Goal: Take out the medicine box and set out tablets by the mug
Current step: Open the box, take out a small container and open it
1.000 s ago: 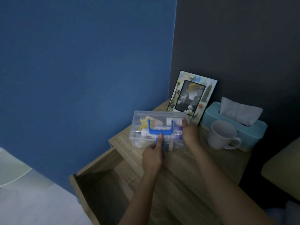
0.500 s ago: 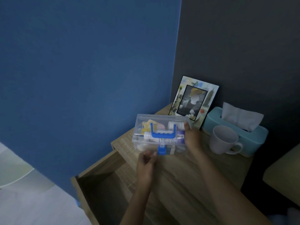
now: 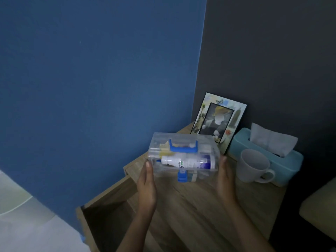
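1. Medicine box (image 3: pixel 183 157): clear plastic, blue handle and blue latch (image 3: pixel 182 176); out of the open drawer (image 3: pixel 109 211), over the counter (image 3: pixel 200 206), lid apparently shut.
2. Left hand (image 3: pixel 146 186): flat against the box's left end, fingers extended.
3. Right hand (image 3: pixel 225 177): pressed to the right end; together the two formed a grip clamped on the box.
4. Contents: a white bottle (image 3: pixel 187 161) and packets visible through the wall; tablets not distinguishable.
5. Mug (image 3: pixel 253 165): white, upright, just right of the box, in front of the tissue box (image 3: pixel 291 160).
6. Status, judged: removal done; opening and setting out tablets remained.
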A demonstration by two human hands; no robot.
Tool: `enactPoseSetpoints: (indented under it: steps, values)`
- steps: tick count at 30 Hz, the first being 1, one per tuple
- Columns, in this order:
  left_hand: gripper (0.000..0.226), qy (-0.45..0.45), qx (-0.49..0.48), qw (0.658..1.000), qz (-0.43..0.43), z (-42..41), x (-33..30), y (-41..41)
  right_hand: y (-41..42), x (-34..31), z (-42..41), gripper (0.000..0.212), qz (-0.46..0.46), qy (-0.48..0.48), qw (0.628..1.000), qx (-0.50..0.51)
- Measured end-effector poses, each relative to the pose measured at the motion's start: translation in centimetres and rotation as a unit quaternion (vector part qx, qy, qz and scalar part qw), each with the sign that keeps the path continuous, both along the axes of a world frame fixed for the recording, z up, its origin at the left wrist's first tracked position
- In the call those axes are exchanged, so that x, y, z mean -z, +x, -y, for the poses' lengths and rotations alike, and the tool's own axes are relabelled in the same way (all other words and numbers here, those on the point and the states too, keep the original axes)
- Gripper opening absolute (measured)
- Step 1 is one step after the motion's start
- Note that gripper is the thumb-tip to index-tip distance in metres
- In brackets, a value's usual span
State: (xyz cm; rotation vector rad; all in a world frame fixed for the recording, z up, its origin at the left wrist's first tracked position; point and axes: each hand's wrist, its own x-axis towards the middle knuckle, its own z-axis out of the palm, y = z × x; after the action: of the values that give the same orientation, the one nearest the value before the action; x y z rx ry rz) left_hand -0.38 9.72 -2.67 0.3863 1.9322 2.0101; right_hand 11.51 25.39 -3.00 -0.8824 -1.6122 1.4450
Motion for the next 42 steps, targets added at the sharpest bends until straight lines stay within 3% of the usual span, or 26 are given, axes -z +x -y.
enactPoseSetpoints:
  steps: [4,11,16,23,27,33,38,42]
  values:
    - [0.072,-0.019,-0.012,1.000,0.018,-0.3,0.0,-0.2,-2.5,-2.6,-3.3,0.056,-0.046,-0.048,0.998,0.006]
    - [0.076,-0.025,-0.002,0.999,0.029,-0.8,0.0,-0.3,-6.1,-3.3,-7.8,0.065,0.029,-0.085,0.995,-0.048]
    - [0.077,-0.034,0.007,0.999,0.030,-0.8,-0.3,-0.5,-6.6,-3.1,-8.2,0.067,0.120,-0.014,0.991,-0.057]
    - [0.077,-0.038,0.012,0.999,0.026,-0.8,-0.6,-0.5,-7.8,-4.2,-9.3,0.084,0.190,0.063,0.980,0.012]
    - [0.077,-0.034,0.007,0.999,0.024,-0.9,-0.6,-0.5,-8.6,-4.3,-10.6,0.072,0.222,0.094,0.969,0.049]
    - [0.077,-0.047,0.006,0.999,0.013,-0.7,-0.3,-0.7,-9.1,-3.7,-11.5,0.068,0.197,0.069,0.976,0.059]
    - [0.076,-0.033,0.010,0.999,0.012,-0.7,-0.2,-0.7,-8.3,-1.6,-11.0,0.056,0.132,-0.013,0.990,0.043]
    - [0.076,-0.023,0.012,1.000,0.013,-0.6,-0.1,-0.7,-7.1,-1.2,-9.5,0.035,0.082,-0.079,0.993,-0.001]
